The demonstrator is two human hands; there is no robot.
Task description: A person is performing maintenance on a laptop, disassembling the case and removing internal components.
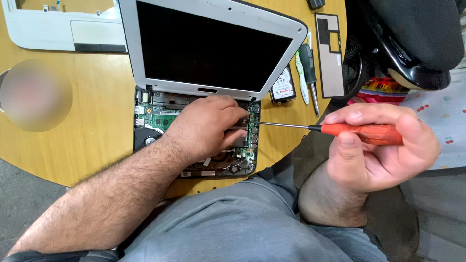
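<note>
A small white laptop point(213, 43) lies open on a round wooden table point(97, 121), its keyboard cover removed and the green circuit board point(162, 119) exposed. My left hand point(206, 128) rests palm down on the board, fingers curled near its right side, holding nothing that I can see. My right hand point(378, 145) grips a screwdriver point(359, 132) by its orange handle. The thin metal shaft points left, and its tip reaches the board's right edge beside my left fingers.
The removed white keyboard cover point(63, 29) lies at the table's top left. A hard drive point(284, 87), a green screwdriver point(307, 63) and a grey cover panel point(330, 53) lie right of the laptop. A dark chair point(412, 39) stands at the top right.
</note>
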